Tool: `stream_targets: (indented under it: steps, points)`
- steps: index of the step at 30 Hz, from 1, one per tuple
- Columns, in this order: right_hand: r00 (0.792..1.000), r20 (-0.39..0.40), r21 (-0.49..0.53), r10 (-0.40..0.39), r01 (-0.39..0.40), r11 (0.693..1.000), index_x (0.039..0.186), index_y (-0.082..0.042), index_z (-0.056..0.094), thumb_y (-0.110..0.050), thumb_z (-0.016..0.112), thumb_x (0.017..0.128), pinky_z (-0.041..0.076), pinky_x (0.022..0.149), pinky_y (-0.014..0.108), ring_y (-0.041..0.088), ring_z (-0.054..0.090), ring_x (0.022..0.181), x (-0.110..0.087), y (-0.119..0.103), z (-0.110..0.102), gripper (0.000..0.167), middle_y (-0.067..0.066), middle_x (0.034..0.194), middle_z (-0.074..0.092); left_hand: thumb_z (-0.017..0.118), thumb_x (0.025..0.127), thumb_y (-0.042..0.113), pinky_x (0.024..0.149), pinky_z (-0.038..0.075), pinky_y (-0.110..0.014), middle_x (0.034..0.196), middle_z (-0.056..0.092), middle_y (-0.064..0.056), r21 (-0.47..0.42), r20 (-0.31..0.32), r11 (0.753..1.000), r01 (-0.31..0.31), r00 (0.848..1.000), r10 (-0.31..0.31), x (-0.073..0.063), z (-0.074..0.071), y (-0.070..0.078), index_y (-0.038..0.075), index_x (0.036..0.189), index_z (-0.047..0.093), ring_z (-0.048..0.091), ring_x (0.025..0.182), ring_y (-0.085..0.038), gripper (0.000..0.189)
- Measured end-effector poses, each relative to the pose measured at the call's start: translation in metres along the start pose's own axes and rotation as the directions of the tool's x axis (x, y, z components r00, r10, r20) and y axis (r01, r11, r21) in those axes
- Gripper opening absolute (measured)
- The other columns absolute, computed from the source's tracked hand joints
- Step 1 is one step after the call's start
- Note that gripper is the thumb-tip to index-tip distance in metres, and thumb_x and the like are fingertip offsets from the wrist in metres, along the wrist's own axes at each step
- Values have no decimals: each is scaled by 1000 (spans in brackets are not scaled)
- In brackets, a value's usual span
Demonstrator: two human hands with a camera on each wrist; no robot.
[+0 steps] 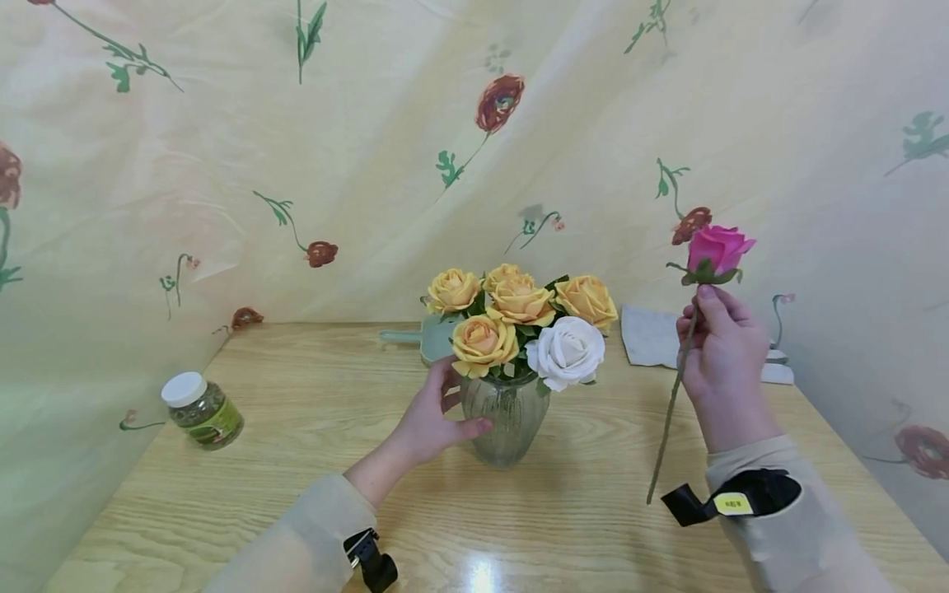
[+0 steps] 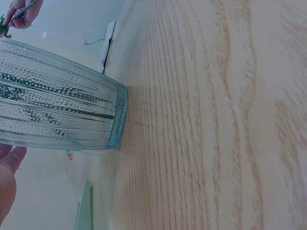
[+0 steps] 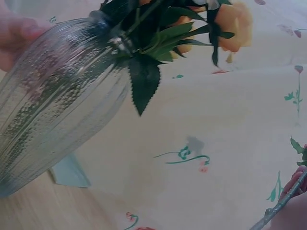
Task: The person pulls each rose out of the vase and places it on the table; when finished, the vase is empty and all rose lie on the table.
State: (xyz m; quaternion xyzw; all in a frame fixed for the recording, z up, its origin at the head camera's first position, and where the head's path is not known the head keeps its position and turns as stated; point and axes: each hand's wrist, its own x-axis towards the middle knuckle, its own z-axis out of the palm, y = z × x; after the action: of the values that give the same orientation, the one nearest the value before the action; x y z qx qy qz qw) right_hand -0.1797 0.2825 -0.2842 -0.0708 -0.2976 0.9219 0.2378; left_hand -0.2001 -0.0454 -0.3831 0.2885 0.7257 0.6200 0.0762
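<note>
A ribbed glass vase stands upright on the wooden table, filled with several yellow roses and one white rose. My left hand holds the vase by its left side, thumb in front and fingers reaching behind. In the left wrist view, those fingers show at the edge of the glass. Right of the vase, my right hand pinches the stem of a pink rose just under its bloom. Its long bare stem slants down above the table. In the right wrist view, green leaves hang over the vase rim.
A jar with a white lid stands at the left of the table. Behind the vase lies a pale green board with a handle. A grey cloth lies at the back right, near a white object. Flower-patterned cloth surrounds the table.
</note>
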Motion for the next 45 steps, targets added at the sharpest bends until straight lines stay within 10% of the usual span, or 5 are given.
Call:
stream_targets:
  steps: [26, 33, 40, 45]
  points:
    - [996, -70, -462, 57, -83, 883, 86, -6, 63, -2, 71, 81, 48, 53, 17, 11, 55, 65, 2, 71, -26, 10, 3, 81, 58, 78, 75, 22, 104, 36, -41, 121, 37, -15, -3, -24, 1000, 10, 1000, -10, -1, -1, 1, 11, 144, 22, 38, 113, -29, 90]
    - [995, -48, -575, 88, -99, 812, 85, -8, 63, -2, 66, 86, 48, 57, 16, 9, 56, 68, 0, 86, -36, 7, 1, 81, 57, 78, 75, 20, 104, 37, -40, 121, 37, -13, -5, -32, 1000, 13, 999, -13, -1, 0, 2, 11, 144, 22, 37, 114, -25, 89]
    - [996, 24, -732, 90, -44, 680, 93, -3, 56, -3, 56, 91, 49, 61, 16, 7, 53, 67, -2, 103, -46, 2, 0, 84, 54, 78, 74, 17, 104, 37, -38, 117, 36, -11, -10, -43, 1000, 8, 999, -9, 0, 1, 1, 12, 144, 23, 37, 111, -23, 89]
    - [991, 54, -752, 120, -39, 658, 90, -2, 54, -1, 55, 92, 49, 62, 17, 8, 53, 70, -7, 113, -50, 2, 4, 88, 50, 79, 75, 16, 104, 37, -38, 118, 37, -11, -3, -39, 1000, 10, 999, -10, 0, 1, 0, 13, 144, 22, 37, 112, -23, 90]
